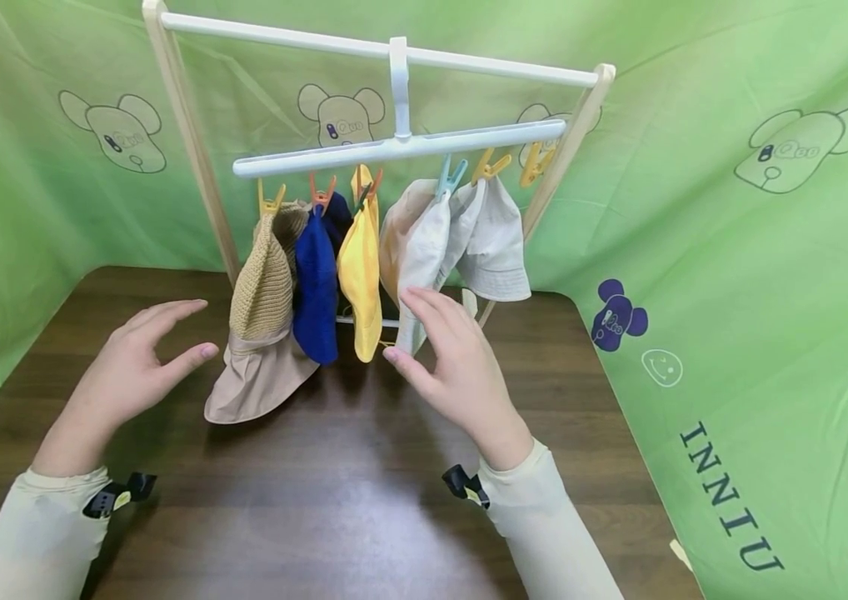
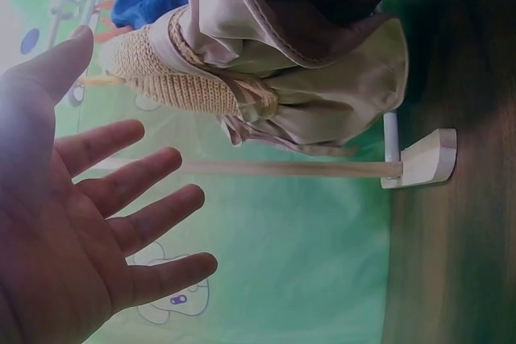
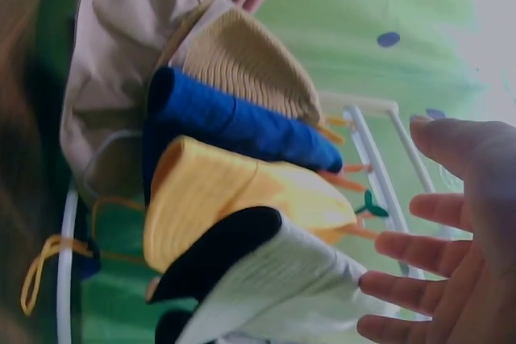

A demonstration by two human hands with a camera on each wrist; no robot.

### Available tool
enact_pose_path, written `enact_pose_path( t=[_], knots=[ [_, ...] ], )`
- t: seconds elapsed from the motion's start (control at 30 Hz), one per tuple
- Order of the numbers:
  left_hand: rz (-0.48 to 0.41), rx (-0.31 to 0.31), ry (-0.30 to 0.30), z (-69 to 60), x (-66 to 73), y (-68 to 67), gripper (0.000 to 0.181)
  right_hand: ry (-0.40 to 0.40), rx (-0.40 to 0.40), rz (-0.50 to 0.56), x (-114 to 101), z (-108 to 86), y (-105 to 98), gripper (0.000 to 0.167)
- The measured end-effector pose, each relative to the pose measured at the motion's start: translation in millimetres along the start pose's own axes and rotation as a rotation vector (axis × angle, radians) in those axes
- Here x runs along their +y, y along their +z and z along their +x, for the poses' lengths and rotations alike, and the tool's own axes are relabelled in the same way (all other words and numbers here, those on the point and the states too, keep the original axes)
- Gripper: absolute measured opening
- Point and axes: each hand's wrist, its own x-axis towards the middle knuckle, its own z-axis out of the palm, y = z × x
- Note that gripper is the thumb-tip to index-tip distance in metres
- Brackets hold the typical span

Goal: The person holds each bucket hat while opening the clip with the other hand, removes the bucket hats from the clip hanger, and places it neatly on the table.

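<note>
Several hats hang by clips from a pale blue hanger (image 1: 394, 148). From left to right come a woven straw hat (image 1: 262, 287) with a beige fabric brim, a blue hat (image 1: 316, 287), a yellow hat (image 1: 360, 275), a whitish hat (image 1: 424, 242) and a pale grey hat (image 1: 495, 242). My left hand (image 1: 127, 367) is held left of the straw hat, fingers spread and apart from it; the left wrist view shows its bare palm. My right hand (image 1: 461, 367) hovers in front of the whitish hat, fingers loosely bent, holding nothing; the right wrist view shows a gap there.
The hanger hooks over the white bar (image 1: 281, 35) of a wooden-legged rack. A spare yellow clip (image 1: 536, 162) hangs at its right end. Beneath lies a dark wooden table (image 1: 304, 517); a green printed cloth (image 1: 769, 292) surrounds it. A yellow cord (image 3: 36, 275) dangles below the yellow hat.
</note>
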Motion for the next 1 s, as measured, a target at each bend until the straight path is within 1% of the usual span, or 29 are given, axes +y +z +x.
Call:
enact_pose_path(
  t=[0.2, 0.33, 0.53, 0.8, 1.0],
  knots=[
    [-0.002, 0.006, 0.007, 1.1, 2.8, 0.4, 0.063, -0.015, 0.021, 0.022, -16.4, 6.0, 11.2, 0.061],
    [0.0, 0.014, 0.012, 0.8, 3.0, -0.1, 0.062, -0.022, 0.006, 0.051, -29.3, 9.1, 20.0, 0.061],
    [0.0, 0.011, 0.003, -0.8, 2.0, -0.2, 0.062, -0.017, -0.004, 0.11, -45.3, 15.6, 34.7, 0.058],
    [-0.004, 0.016, 0.0, -0.4, 2.2, -2.8, 0.061, 0.038, -0.065, 0.176, -59.0, 24.2, 49.4, 0.059],
    [-0.007, 0.001, 0.034, -1.7, 3.0, -3.0, 0.064, 0.071, -0.115, 0.214, -62.4, 25.3, 59.3, 0.059]
  ],
)
